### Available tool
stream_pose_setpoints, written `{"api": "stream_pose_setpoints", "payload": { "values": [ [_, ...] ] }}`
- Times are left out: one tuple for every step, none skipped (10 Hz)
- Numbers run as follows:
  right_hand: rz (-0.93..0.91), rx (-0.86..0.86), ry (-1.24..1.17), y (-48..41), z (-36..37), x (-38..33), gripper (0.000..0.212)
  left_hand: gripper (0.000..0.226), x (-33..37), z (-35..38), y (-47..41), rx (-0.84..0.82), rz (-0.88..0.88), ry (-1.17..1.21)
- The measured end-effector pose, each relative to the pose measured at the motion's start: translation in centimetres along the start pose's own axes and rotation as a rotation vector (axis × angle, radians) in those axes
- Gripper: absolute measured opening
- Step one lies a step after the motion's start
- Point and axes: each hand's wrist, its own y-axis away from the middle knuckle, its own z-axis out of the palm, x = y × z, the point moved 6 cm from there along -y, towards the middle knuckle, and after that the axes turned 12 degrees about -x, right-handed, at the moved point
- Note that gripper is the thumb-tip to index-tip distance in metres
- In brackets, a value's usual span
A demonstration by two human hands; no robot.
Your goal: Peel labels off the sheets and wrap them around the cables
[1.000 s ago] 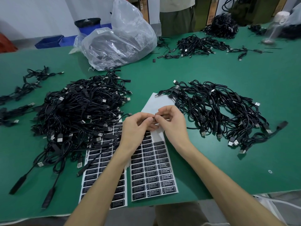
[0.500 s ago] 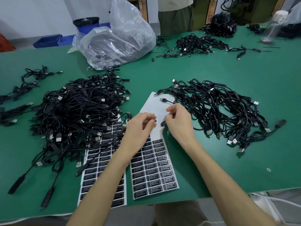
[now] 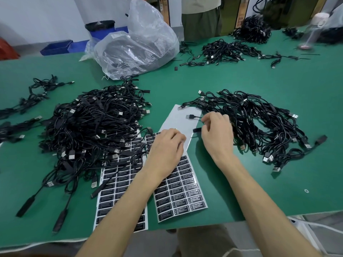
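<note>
The cable in play is a thin black one. Its plug sticks out over the bare top of the label sheet, and the right hand pinches it with curled fingers at the edge of the right heap. The left hand rests on the same sheet, where the stripped part meets the first full rows. Its fingers are curled down and blurred, so I cannot tell whether it has a label.

The likeliest trouble is the sheet itself: nothing weighs it down, so a label pulled up quickly could lift or slide the backing. A freed label may also fold on itself or cling to a fingertip before it reaches the cable.

The held cable lies against the right heap, so lifting it could snag loops and drag neighbours onto the sheet. Strands from the left heap already lie across the second sheet on the green surface and cover its upper labels.
</note>
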Motion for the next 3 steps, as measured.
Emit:
{"api": "stream_pose_setpoints", "payload": {
  "values": [
    [-0.075,-0.053,-0.056,0.2,0.6,-0.4,0.018,0.02,0.1,-0.2,-0.1,-0.001,-0.007,-0.062],
    [-0.096,-0.042,-0.174,0.4,0.5,-0.4,0.021,0.022,0.1,0.0,0.1,0.005,-0.053,-0.012],
    [-0.098,0.048,-0.308,0.5,-0.2,-0.5,0.023,0.024,-1.9,-1.1,0.0,0.099,-0.228,0.274]
  ]
}}
